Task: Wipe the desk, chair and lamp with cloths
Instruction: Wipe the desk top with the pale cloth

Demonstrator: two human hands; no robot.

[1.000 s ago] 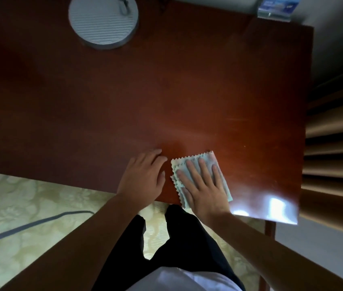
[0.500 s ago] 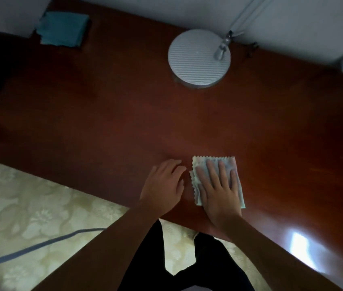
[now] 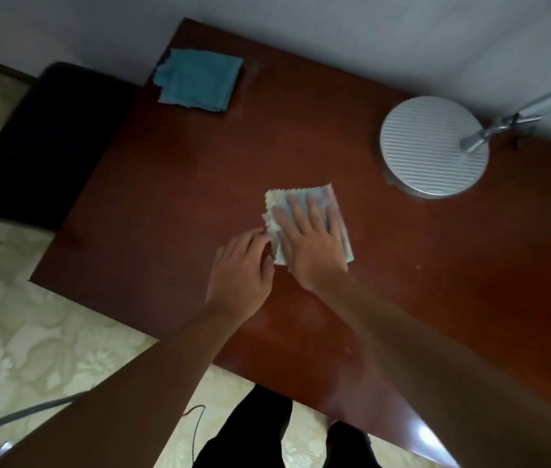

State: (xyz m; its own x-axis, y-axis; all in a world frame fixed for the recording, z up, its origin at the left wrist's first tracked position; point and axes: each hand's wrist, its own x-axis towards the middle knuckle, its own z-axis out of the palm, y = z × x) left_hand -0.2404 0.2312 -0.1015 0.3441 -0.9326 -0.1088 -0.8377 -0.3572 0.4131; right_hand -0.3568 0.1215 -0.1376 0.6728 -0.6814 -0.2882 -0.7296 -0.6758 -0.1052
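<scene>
Saw right hand point(image 3: 311, 244) flat, pressing pale cloth point(image 3: 334, 204) mid-surface point(image 3: 166, 197); left hand point(image 3: 243, 265) relaxed beside. Lamp point(image 3: 432, 153), chair point(image 3: 47, 130), teal cloth point(image 3: 199, 82) apparently untouched.

The reddish-brown desk point(image 3: 166, 197) lies bare across its broad left and middle stretch, so a hand could sweep freely there toward the near edge. At the far left corner a folded teal cloth point(image 3: 198, 83) takes up the surface. On the right the lamp base point(image 3: 431, 146) (round, ribbed, silver) sits on the top, and its arm point(image 3: 544, 103) slants overhead toward the wall point(image 3: 368, 28), which closes off the far side. A dark chair point(image 3: 47, 143) stands just beside the desk's left edge. Right of the hands the desktop is open.
</scene>
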